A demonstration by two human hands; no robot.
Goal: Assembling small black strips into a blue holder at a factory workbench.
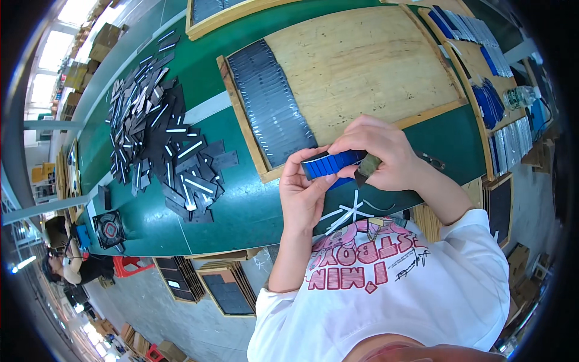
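Between both hands, above the near edge of the green table, is a row of blue flat pieces (332, 164) side by side. My left hand (303, 192) grips its left end, thumb below and fingers behind. My right hand (386, 158) is closed around the right end. An olive-green, cloth-like piece (369, 165) shows at my right fingers; I cannot tell whether it is worn or held. Several thin white strips (350, 212) lie on the table just below my hands. Another blue piece shows partly beneath my right hand.
Beyond my hands lies a wood-framed tray (368, 60) with a row of dark flat pieces (271, 96) along its left side. A loose heap of dark pieces (151, 130) covers the table's left part. Right are trays with blue and silvery pieces (512, 145) and a clear bottle (522, 96).
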